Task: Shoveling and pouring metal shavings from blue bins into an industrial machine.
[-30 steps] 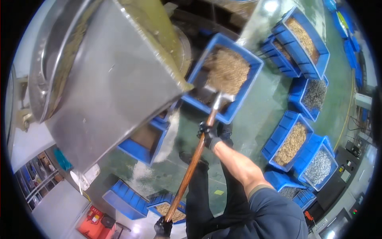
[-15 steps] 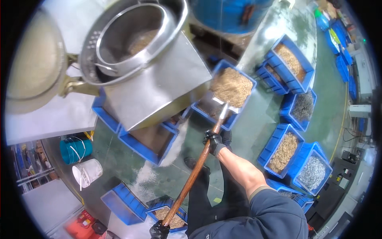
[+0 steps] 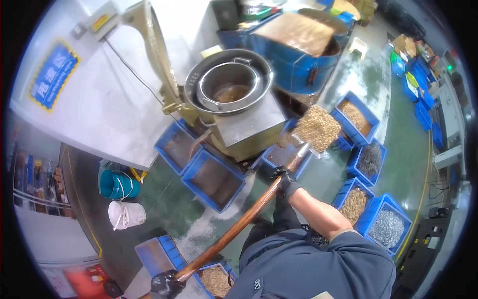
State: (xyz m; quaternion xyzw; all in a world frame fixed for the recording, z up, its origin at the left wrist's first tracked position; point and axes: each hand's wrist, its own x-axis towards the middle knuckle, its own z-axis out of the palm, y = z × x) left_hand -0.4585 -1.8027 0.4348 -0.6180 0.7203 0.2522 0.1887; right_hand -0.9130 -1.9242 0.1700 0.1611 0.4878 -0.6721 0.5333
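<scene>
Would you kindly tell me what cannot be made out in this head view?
- Left hand: partly cut off by the lower rim.
- Shovel blade: buried under its heaped load.
- Inner drum contents: too small and shadowed to identify.
- Bins at right: pieces too small to tell apart.
- Blue sign: bent by the fisheye rim.

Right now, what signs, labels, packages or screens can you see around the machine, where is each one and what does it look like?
Blue sign: upper left on the white wall, rectangular, blue with yellow border and markings.
Small label: top of the white wall beside the machine's raised lid, yellow and red strip.
Cardboard boxes: far upper right on the floor, brown, open-topped.
Screens: none seen.
</scene>
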